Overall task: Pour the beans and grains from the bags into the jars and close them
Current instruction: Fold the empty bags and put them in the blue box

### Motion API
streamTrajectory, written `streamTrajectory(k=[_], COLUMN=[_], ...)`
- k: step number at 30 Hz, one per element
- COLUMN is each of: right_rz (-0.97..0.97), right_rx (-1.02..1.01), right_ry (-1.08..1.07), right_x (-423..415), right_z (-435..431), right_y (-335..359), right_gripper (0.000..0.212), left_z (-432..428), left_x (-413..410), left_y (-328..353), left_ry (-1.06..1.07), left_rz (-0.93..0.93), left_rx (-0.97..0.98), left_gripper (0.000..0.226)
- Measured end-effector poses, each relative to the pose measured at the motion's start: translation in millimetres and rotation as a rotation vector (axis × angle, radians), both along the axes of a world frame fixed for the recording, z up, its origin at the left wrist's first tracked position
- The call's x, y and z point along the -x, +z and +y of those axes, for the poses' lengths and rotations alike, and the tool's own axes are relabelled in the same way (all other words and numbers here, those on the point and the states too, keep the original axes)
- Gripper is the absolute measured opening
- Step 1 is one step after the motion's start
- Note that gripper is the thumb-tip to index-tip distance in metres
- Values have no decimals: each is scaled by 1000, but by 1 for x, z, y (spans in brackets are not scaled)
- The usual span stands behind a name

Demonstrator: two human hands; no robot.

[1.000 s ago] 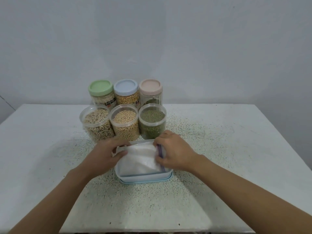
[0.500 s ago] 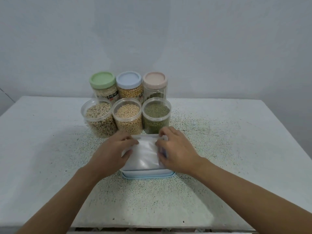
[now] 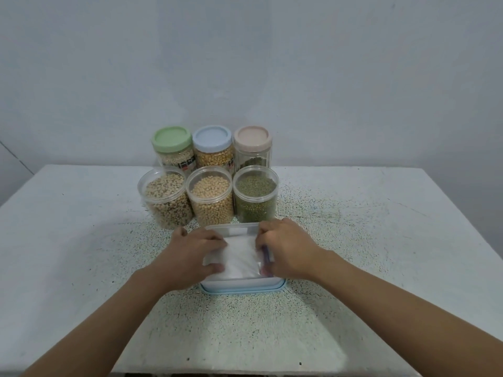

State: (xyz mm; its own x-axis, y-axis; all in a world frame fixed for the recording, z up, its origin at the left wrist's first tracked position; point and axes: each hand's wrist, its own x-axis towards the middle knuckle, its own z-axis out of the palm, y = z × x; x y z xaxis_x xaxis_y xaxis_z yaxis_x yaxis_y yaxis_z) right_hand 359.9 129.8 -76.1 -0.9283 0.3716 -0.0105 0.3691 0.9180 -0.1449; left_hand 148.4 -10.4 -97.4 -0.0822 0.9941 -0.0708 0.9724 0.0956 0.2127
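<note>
A folded clear plastic zip bag (image 3: 241, 258) lies in a shallow white container with a blue rim (image 3: 242, 289) near the table's middle. My left hand (image 3: 194, 253) rests palm down on the bag's left side, fingers and thumb spread over it. My right hand (image 3: 287, 248) curls its fingers over the bag's right edge with the purple zip strip. Behind the container stand three lidless jars: speckled beans (image 3: 164, 198), soybeans (image 3: 211, 197), green mung beans (image 3: 255, 194). Further back are three closed jars with a green lid (image 3: 172, 138), a blue lid (image 3: 212, 137) and a pink lid (image 3: 252, 137).
The white speckled table (image 3: 367, 240) stretches to both sides, with its front edge near the frame's bottom. A plain grey wall (image 3: 245, 63) rises behind the jars.
The bag has been pushed flatter into the container. My left hand slid from the bag's left edge onto its top. My right hand stayed on the zip edge.
</note>
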Motion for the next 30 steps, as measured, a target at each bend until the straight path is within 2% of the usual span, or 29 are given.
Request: streamTrajectory(k=[3, 5, 7, 9, 12, 15, 18, 22, 27, 29, 30], right_rz=[-8, 19, 38, 60, 129, 147, 218, 524, 831, 890, 855], right_rx=[-9, 16, 49, 96, 97, 69, 85, 444, 591, 713, 752], right_ry=[3, -2, -6, -36, -84, -88, -98, -218, -364, -478, -524], right_x=[1, -3, -4, -2, 3, 7, 5, -9, -9, -7, -7], right_z=[-1, 0, 2, 3, 3, 0, -2, 1, -4, -2, 1], right_y=[0, -1, -3, -5, -9, -14, -22, -32, -21, -17, -20], right_gripper=[33, 34, 37, 39, 30, 26, 30, 30, 6, 8, 12], left_z=[-9, -13, -14, -14, -11, -7, -5, -4, -4, -6, -8], left_x=[-1, -3, -3, -1, 0, 0, 1, 5, 10, 16, 18], left_y=[-6, -10, -12, -10, -7, -6, -6, 2, 24, 32, 36], left_ry=[42, 122, 249, 375, 366, 365, 376, 358, 291, 269, 266], left_rz=[-179, -203, -249, -368, -444, -484, -417, -405, -334, -326, -336], left_rx=[-261, -390, -360, -186, -21, -28, -34, -21, -122, -176, -201], left_gripper=[34, 27, 21, 18, 26, 35, 42, 53, 50, 47, 46])
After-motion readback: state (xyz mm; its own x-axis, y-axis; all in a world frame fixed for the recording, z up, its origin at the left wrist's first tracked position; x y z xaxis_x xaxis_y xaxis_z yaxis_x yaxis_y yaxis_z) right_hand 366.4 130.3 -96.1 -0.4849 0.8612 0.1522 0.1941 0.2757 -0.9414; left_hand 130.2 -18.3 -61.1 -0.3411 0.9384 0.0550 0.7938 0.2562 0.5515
